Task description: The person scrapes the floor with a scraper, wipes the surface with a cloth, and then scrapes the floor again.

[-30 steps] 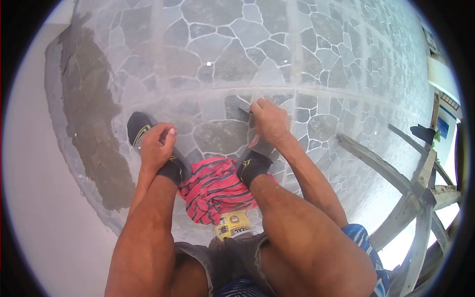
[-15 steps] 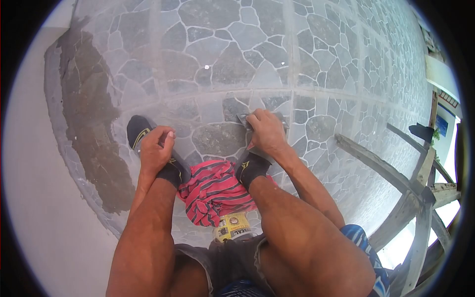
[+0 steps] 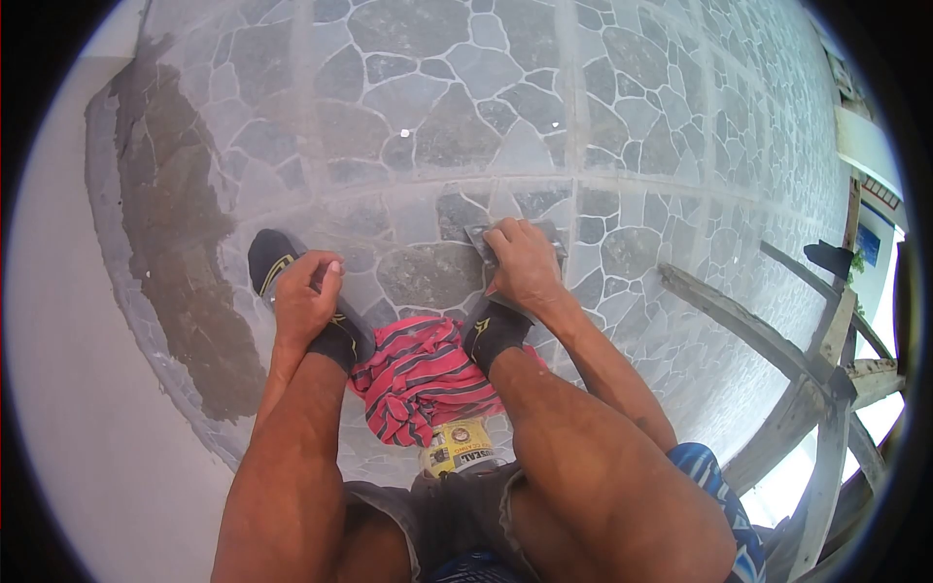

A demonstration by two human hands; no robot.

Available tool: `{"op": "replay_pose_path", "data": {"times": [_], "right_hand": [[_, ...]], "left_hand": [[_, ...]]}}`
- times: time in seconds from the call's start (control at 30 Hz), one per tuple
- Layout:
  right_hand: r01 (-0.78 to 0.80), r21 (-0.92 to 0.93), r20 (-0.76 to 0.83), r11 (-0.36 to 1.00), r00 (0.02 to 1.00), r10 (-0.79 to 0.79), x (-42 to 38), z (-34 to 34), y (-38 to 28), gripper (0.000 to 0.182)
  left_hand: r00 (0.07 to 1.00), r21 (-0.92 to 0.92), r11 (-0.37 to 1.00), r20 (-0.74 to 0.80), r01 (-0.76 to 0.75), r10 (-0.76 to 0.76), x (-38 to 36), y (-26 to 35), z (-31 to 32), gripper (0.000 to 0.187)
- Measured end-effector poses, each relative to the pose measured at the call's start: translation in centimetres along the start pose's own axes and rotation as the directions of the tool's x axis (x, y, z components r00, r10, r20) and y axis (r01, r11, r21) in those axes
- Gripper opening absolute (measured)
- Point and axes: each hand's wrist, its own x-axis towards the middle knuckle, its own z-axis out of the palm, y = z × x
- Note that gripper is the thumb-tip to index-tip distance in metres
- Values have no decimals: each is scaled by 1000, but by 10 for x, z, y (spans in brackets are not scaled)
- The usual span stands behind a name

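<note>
My right hand is pressed down over a flat dark-grey sheet on the stone-patterned floor, just in front of my right foot. The sheet's edges stick out on both sides of my fingers; its kind does not show. My left hand rests over my left foot in a black sock with yellow marks. Its fingers are curled in toward the thumb, with nothing showing in them. Between my feet lies a crumpled red cloth with dark stripes. Behind the cloth stands a container with a yellow label.
A white wall runs along the left, with a dark damp-looking strip of floor beside it. To the right, a rough wooden frame of crossed beams stands close by. Small white bits lie on the floor ahead.
My right hand has shifted very slightly, staying over the grey sheet. My left hand stays nearly still over my left foot.
</note>
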Motion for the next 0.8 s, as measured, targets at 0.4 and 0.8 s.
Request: {"op": "replay_pose_path", "data": {"times": [0.4, 0.8], "right_hand": [[-6, 12, -9, 1000, 1000, 6, -1, 0, -1, 27], [-34, -14, 44, 999, 998, 35, 0, 1, 0, 50]], "left_hand": [[1000, 2, 1000, 1, -3, 2, 0, 0, 0, 8], [1000, 1, 1000, -1, -4, 4, 0, -1, 0, 8]]}}
